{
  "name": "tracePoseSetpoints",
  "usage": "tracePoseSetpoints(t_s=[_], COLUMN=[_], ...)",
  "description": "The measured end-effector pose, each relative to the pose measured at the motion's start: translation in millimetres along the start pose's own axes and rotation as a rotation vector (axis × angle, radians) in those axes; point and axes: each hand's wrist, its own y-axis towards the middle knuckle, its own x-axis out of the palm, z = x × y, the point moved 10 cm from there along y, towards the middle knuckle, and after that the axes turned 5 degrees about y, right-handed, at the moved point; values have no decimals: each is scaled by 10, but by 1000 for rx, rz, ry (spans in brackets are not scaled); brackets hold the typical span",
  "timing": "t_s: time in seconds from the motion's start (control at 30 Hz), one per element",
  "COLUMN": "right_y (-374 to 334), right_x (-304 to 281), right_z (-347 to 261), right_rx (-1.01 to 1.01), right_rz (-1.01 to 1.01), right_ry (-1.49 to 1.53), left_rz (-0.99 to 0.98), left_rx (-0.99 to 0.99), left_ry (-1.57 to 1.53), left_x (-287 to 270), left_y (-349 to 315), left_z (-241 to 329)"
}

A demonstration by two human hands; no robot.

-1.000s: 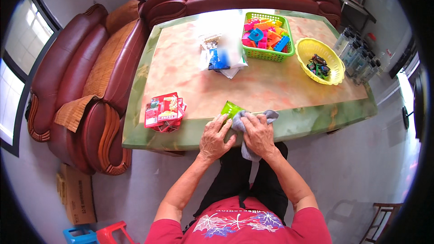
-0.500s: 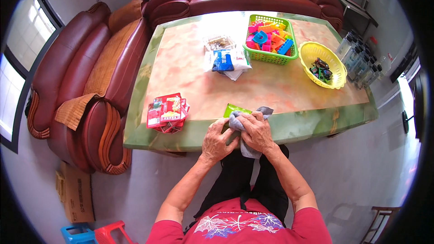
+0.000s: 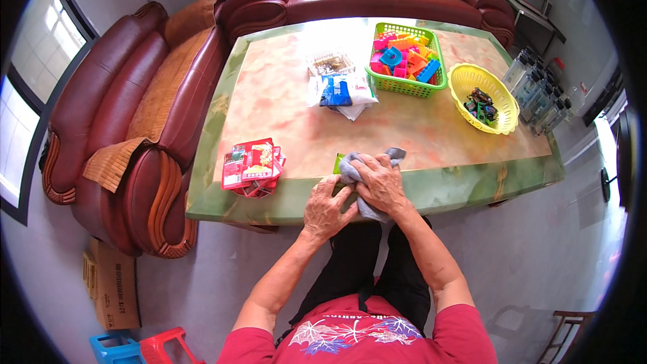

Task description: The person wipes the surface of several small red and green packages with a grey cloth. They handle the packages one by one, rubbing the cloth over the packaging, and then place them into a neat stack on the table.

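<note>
At the near edge of the table, my right hand (image 3: 381,185) presses a crumpled grey cloth (image 3: 369,210), fingers bent over it. One end of the cloth sticks out past the fingertips and its lower part hangs near the table edge. Close beside it, my left hand (image 3: 326,207) has its fingers curled at the corner of a flat green packet (image 3: 338,162), thumb toward the cloth. Only a small strip of the packet shows; the cloth hides the rest. Left of my hands lies a stack of red printed packages (image 3: 251,166).
Farther back lie blue-and-white plastic packets (image 3: 342,92) beside a clear tray (image 3: 330,64). A green basket (image 3: 408,87) holds colourful plastic blocks. To its right, a yellow basket (image 3: 461,87) contains small dark toys. Several clear bottles (image 3: 537,91) stand at the right edge. Red sofas (image 3: 128,104) border the table.
My right hand with the cloth has shifted slightly away from me, covering more of the green packet. The hanging part of the cloth has drawn up. My left hand has barely moved.
</note>
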Motion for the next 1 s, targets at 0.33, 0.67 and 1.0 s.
tracePoseSetpoints(t_s=[0.33,0.67,1.0], right_y=[-454,-215,-217], right_x=[-445,-115,-262], right_z=[-121,-277,-367], right_rx=[-55,-46,-89], right_rz=[-210,38,-83], right_ry=[14,-38,137], left_rz=[58,-49,-274], left_rx=[15,36,-48], left_ry=[-102,-202,-460], left_x=[-71,48,345], left_y=[26,360,286], left_z=[25,-380,-656])
